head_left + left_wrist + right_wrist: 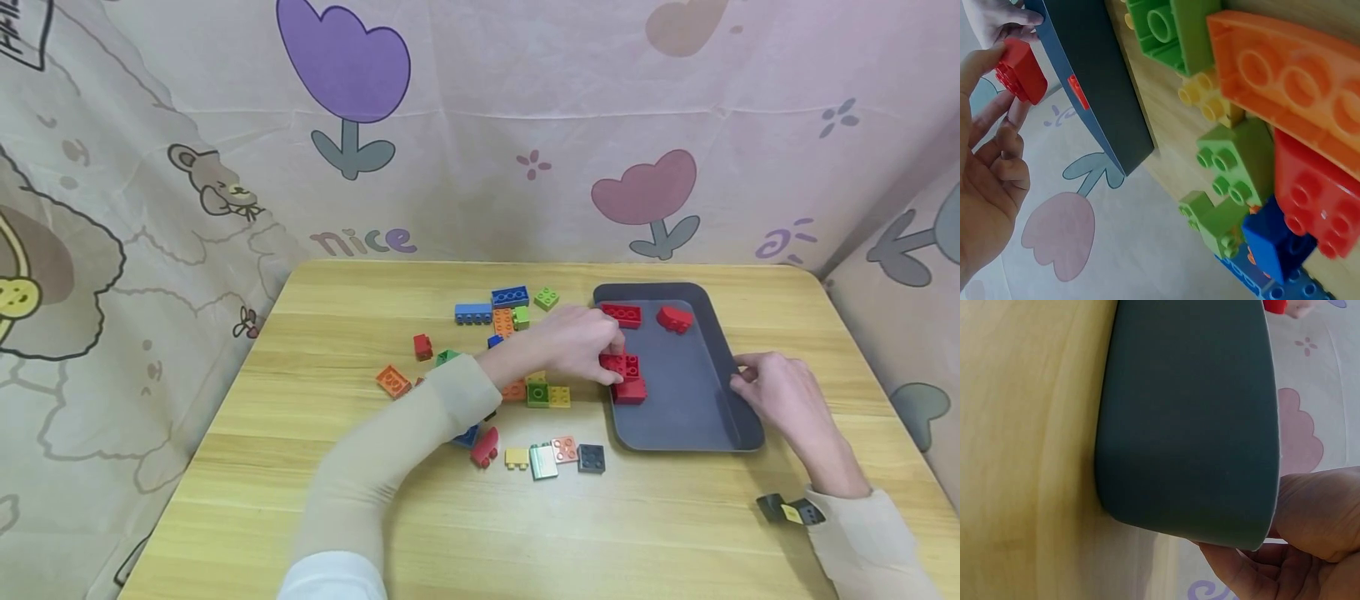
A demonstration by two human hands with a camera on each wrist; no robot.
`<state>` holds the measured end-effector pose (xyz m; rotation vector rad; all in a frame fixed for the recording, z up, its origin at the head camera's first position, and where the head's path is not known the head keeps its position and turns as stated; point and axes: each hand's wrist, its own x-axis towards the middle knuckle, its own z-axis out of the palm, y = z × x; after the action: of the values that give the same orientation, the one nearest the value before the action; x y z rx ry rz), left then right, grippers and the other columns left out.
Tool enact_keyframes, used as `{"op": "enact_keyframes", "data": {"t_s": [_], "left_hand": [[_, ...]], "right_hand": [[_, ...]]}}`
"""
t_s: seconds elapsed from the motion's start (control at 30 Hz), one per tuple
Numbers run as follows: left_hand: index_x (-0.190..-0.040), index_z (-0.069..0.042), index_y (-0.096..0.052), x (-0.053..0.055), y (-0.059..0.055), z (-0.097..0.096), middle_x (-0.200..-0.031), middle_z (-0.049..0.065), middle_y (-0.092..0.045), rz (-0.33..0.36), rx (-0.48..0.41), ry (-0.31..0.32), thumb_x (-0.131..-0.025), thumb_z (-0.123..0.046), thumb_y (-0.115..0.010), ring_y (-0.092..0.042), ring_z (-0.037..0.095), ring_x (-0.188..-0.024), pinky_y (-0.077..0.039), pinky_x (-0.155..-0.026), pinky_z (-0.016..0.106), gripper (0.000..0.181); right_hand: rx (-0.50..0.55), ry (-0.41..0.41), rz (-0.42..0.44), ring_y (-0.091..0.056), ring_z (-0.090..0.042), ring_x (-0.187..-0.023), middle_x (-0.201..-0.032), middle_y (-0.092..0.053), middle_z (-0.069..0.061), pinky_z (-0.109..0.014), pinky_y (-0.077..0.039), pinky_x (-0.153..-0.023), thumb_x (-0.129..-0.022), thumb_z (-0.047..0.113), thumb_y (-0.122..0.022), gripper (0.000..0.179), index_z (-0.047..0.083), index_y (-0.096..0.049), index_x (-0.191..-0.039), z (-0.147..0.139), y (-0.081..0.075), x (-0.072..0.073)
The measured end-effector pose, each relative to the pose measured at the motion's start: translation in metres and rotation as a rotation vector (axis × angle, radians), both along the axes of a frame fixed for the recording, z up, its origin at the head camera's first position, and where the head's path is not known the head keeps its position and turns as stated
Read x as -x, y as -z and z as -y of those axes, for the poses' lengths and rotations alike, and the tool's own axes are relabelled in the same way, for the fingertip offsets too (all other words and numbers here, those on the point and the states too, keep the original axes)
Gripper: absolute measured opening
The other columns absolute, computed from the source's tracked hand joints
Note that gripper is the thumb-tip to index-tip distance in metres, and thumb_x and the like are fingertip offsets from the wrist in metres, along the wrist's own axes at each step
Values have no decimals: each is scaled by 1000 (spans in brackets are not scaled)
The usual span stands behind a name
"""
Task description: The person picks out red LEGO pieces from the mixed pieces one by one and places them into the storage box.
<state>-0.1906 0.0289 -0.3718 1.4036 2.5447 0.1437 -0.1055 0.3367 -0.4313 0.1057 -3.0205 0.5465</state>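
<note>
My left hand (583, 343) pinches a red toy brick (1022, 72) between thumb and fingers, above the left side of a dark grey tray (686, 400). Studs show on the brick's side in the left wrist view. Directly below it in the head view, a red brick (630, 392) lies by the tray's left wall. Farther back in the tray are a red brick (621, 315) and a red curved brick (675, 319). With thumb and fingers, my right hand (783, 390) grips the tray's right rim; the right wrist view shows it at a corner.
Left of the tray, many loose bricks cover the wooden table (270, 467), among them a blue brick (473, 313), an orange brick (393, 382) and a dark brick (591, 458). My left forearm passes over part of them. A printed cloth (480, 192) hangs behind the table.
</note>
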Motion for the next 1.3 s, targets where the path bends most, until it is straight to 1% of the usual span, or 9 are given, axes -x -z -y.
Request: {"op": "enact_keyframes", "data": {"t_s": [0.13,0.23,0.33,0.43,0.6,0.8,0.9,1.03,1.3], "left_hand": [[-114,-22,-78,3,3,-9,-103,-10,-73,21,16,-7,-94,-53,-75,-63,4,-86,-49,-73,17,37],[-114,-22,-78,6,4,-16,-101,-10,-73,29,16,-10,-94,-53,-75,-63,5,-86,-49,-73,18,37],[-113,-21,-78,9,5,-22,-101,-10,-74,21,10,-14,-94,-54,-75,-63,5,-87,-49,-74,18,38],[-112,-22,-78,12,5,-28,-103,-9,-75,18,4,-20,-94,-54,-75,-63,5,-90,-49,-76,17,37],[-110,-23,-79,16,6,-34,-102,-10,-76,25,-9,-30,-93,-53,-76,-64,5,-90,-49,-76,18,35],[-108,-23,-79,23,5,-39,-101,-11,-76,27,-30,-50,-93,-52,-77,-65,3,-92,-50,-81,19,33],[-110,-23,-79,25,5,-42,-103,-11,-76,41,-24,-60,-93,-52,-77,-65,3,-94,-50,-83,19,33],[-111,-25,-78,28,5,-48,-103,-11,-75,55,0,-75,-93,-52,-76,-64,4,-94,-49,-82,19,33],[-110,-26,-77,32,6,-55,-99,-12,-73,15,23,-93,-93,-54,-75,-62,4,-91,-48,-78,19,33]], "right_hand": [[5,3,15,-66,-28,-62,-84,-77,-25,-39,-42,-55,-85,4,-71,34,-17,-70,-112,0,0,0],[4,1,4,-64,-24,-60,-83,-77,-25,-37,-40,-54,-85,3,-70,33,-17,-70,-111,0,-1,-1],[3,1,-5,-61,-20,-58,-83,-77,-24,-35,-38,-53,-84,3,-69,33,-17,-71,-111,1,-1,-1],[5,2,3,-60,-19,-58,-84,-76,-25,-34,-38,-53,-85,3,-70,33,-17,-71,-111,1,-1,-1],[3,-4,0,-60,-19,-58,-83,-76,-25,-34,-38,-53,-85,3,-70,33,-18,-71,-110,1,-1,-1],[3,-10,-22,-61,-19,-58,-83,-76,-25,-34,-39,-53,-83,2,-69,33,-17,-71,-110,1,0,-1],[1,-10,-22,-62,-19,-59,-82,-76,-25,-35,-39,-53,-82,2,-69,33,-17,-71,-110,0,0,-1],[3,-7,-14,-60,-18,-59,-82,-76,-24,-35,-39,-53,-83,2,-69,34,-17,-71,-110,0,0,-1],[9,-2,-3,-60,-19,-59,-84,-76,-25,-34,-39,-53,-83,3,-69,35,-17,-70,-112,1,-2,-1]]}}
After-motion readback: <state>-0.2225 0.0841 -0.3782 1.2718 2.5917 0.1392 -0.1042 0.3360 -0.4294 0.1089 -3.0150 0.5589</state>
